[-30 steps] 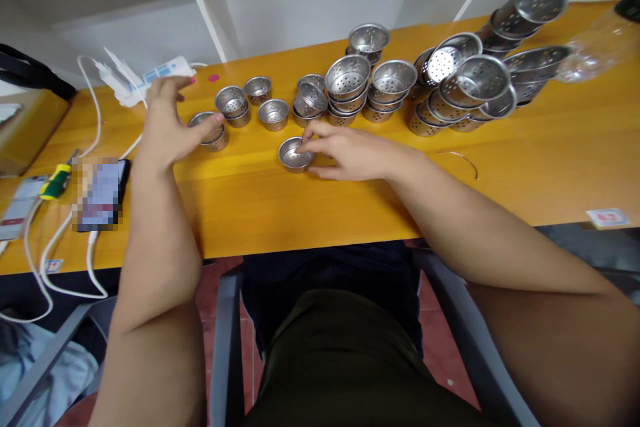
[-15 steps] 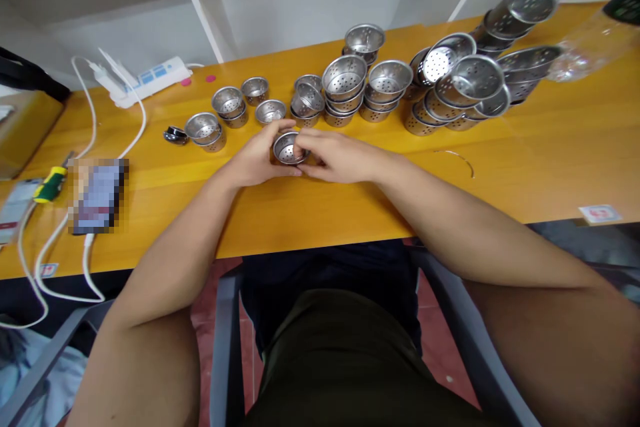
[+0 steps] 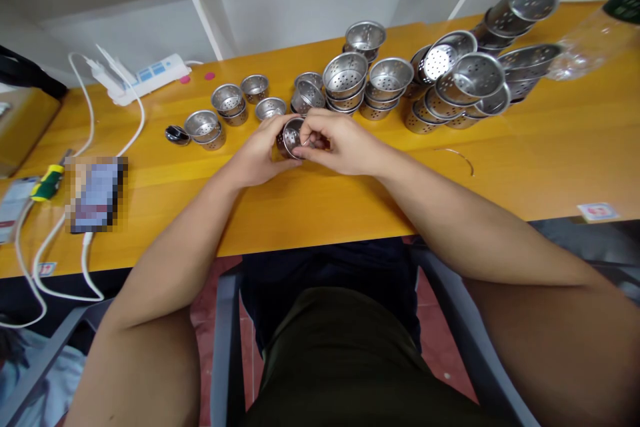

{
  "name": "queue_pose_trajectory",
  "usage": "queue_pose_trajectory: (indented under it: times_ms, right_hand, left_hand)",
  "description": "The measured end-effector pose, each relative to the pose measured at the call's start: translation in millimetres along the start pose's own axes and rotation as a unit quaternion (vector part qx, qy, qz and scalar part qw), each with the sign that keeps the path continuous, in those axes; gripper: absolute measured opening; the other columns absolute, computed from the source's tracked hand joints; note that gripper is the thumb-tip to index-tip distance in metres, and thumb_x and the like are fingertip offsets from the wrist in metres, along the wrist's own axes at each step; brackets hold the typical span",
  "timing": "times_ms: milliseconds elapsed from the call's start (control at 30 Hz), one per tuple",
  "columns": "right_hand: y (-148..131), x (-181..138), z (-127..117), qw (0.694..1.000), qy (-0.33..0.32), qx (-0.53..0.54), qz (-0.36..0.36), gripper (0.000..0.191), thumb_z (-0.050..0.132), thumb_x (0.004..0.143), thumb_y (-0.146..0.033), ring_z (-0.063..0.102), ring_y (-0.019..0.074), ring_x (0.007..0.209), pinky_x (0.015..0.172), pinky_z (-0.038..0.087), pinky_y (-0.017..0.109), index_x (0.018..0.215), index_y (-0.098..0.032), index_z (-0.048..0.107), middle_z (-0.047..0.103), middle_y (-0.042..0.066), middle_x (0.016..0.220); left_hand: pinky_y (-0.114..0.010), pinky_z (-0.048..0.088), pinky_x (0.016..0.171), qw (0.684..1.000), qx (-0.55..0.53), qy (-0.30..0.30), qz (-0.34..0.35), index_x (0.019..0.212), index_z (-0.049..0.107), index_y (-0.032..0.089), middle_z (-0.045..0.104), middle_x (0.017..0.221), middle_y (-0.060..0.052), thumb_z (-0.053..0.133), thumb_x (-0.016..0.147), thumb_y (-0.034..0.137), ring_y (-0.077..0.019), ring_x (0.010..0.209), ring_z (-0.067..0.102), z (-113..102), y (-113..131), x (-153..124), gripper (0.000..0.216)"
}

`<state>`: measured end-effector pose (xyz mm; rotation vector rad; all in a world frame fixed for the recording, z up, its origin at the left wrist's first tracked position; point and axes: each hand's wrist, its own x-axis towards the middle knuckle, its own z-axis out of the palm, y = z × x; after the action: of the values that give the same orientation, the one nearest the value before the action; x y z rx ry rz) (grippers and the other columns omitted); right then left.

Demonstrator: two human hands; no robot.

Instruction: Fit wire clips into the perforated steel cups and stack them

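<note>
A small perforated steel cup (image 3: 290, 139) is tilted, its mouth turned toward the right. Wrapped around its left side, my left hand (image 3: 260, 155) grips it just above the table. My right hand (image 3: 335, 143) is at the cup's mouth, thumb and forefinger pinched together. A thin, pale sliver shows at those fingertips, too small to name. Just behind my hands stand another perforated cup (image 3: 271, 107) and a group of nested cups (image 3: 307, 95).
Stacked perforated cups (image 3: 345, 77) line the table's back, with taller stacks (image 3: 470, 80) to the right. A curved thin wire (image 3: 463, 157) lies right of my hands. On the left are a dark shiny object (image 3: 177, 135), phone (image 3: 99, 197), screwdriver (image 3: 49, 183) and power strip (image 3: 155, 78).
My left hand has tipped the cup from nearly upright toward the right. The right hand's fingers have drawn back from inside the cup to its rim and pinch there.
</note>
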<state>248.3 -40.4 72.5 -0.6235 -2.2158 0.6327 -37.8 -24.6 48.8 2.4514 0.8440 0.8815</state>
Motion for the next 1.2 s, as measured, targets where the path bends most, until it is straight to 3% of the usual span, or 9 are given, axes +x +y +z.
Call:
queue_pose_trajectory:
  times_ms: [200, 400, 500, 600, 767, 867, 933, 1067, 1200]
  right_hand:
    - [4, -2, 5, 0.996, 0.028, 0.073, 0.054, 0.050, 0.087, 0.116, -0.073, 0.058, 0.0249, 0.089, 0.081, 0.053, 0.040, 0.110, -0.029, 0.064, 0.071, 0.007, 0.113]
    - [0, -1, 13, 0.995, 0.062, 0.068, 0.039, 0.050, 0.092, 0.115, -0.069, 0.060, 0.0227, 0.086, 0.081, 0.053, 0.041, 0.106, -0.027, 0.065, 0.070, 0.006, 0.110]
    - [-2, 2, 12, 0.985, 0.068, 0.142, 0.067, 0.061, 0.098, 0.110, -0.081, 0.061, 0.0225, 0.084, 0.076, 0.051, 0.038, 0.105, -0.028, 0.066, 0.070, 0.004, 0.101]
    - [-2, 4, -2, 0.968, 0.036, 0.233, 0.082, 0.070, 0.106, 0.103, -0.089, 0.057, 0.0205, 0.076, 0.069, 0.048, 0.037, 0.102, -0.029, 0.070, 0.067, 0.001, 0.088]
    - [-2, 0, -40, 0.957, -0.023, 0.282, 0.069, 0.070, 0.107, 0.102, -0.088, 0.056, 0.0174, 0.067, 0.063, 0.044, 0.037, 0.094, -0.029, 0.070, 0.068, 0.000, 0.086]
    - [-4, -4, -61, 0.976, -0.097, 0.165, 0.101, 0.063, 0.102, 0.107, -0.083, 0.056, 0.0171, 0.067, 0.065, 0.042, 0.036, 0.098, -0.028, 0.074, 0.068, -0.002, 0.081]
    - [-5, -7, -72, 0.975, -0.177, 0.017, 0.137, 0.048, 0.099, 0.111, -0.066, 0.057, 0.0173, 0.068, 0.068, 0.040, 0.036, 0.097, -0.026, 0.076, 0.069, -0.003, 0.077]
    - [-10, -7, -85, 0.899, -0.290, -0.197, 0.262, 0.025, 0.087, 0.111, -0.028, 0.065, 0.0202, 0.066, 0.072, 0.043, 0.038, 0.088, -0.025, 0.076, 0.075, -0.001, 0.073]
    - [-8, -12, -87, 0.850, -0.323, -0.211, 0.358, 0.021, 0.082, 0.116, -0.025, 0.073, 0.0249, 0.065, 0.074, 0.048, 0.044, 0.095, -0.021, 0.084, 0.078, 0.005, 0.070]
  left_hand:
    - [-0.068, 0.057, 0.157, 1.000, -0.015, 0.002, -0.020, 0.186, 0.063, 0.030, 0.073, 0.190, -0.017, 0.106, 0.107, 0.060, -0.0463, 0.177, 0.071, -5, 0, -1, 0.094]
    - [-0.067, 0.057, 0.157, 1.000, -0.018, -0.001, -0.008, 0.187, 0.062, 0.029, 0.073, 0.188, -0.019, 0.106, 0.108, 0.068, -0.0475, 0.178, 0.070, -6, -2, -2, 0.099]
    - [-0.067, 0.057, 0.157, 1.000, -0.020, -0.008, 0.003, 0.187, 0.059, 0.029, 0.072, 0.188, -0.019, 0.097, 0.114, 0.073, -0.0468, 0.179, 0.070, -6, -1, -4, 0.094]
    - [-0.070, 0.062, 0.153, 0.999, -0.035, -0.006, 0.013, 0.186, 0.055, 0.032, 0.070, 0.187, -0.017, 0.090, 0.116, 0.081, -0.0467, 0.176, 0.072, -10, -1, -6, 0.093]
    - [-0.073, 0.062, 0.150, 0.999, 0.006, 0.043, 0.002, 0.191, 0.041, 0.036, 0.064, 0.193, -0.019, 0.098, 0.103, 0.090, -0.0518, 0.182, 0.067, -39, -18, -10, 0.118]
    - [-0.074, 0.061, 0.150, 0.994, 0.072, 0.080, 0.000, 0.187, 0.046, 0.037, 0.066, 0.192, -0.015, 0.093, 0.103, 0.098, -0.0492, 0.178, 0.068, -74, -41, -17, 0.114]
    - [-0.079, 0.062, 0.147, 0.986, 0.119, 0.112, -0.008, 0.180, 0.053, 0.033, 0.071, 0.184, -0.010, 0.094, 0.101, 0.101, -0.0439, 0.168, 0.071, -103, -61, -27, 0.112]
    - [-0.079, 0.071, 0.124, 0.971, 0.156, 0.154, -0.097, 0.170, 0.062, 0.035, 0.083, 0.157, -0.004, 0.106, 0.086, 0.103, -0.0372, 0.137, 0.078, -155, -102, -55, 0.116]
    - [-0.074, 0.072, 0.122, 0.968, 0.162, 0.148, -0.126, 0.158, 0.069, 0.030, 0.088, 0.140, -0.002, 0.110, 0.087, 0.097, -0.0304, 0.121, 0.080, -173, -127, -76, 0.106]
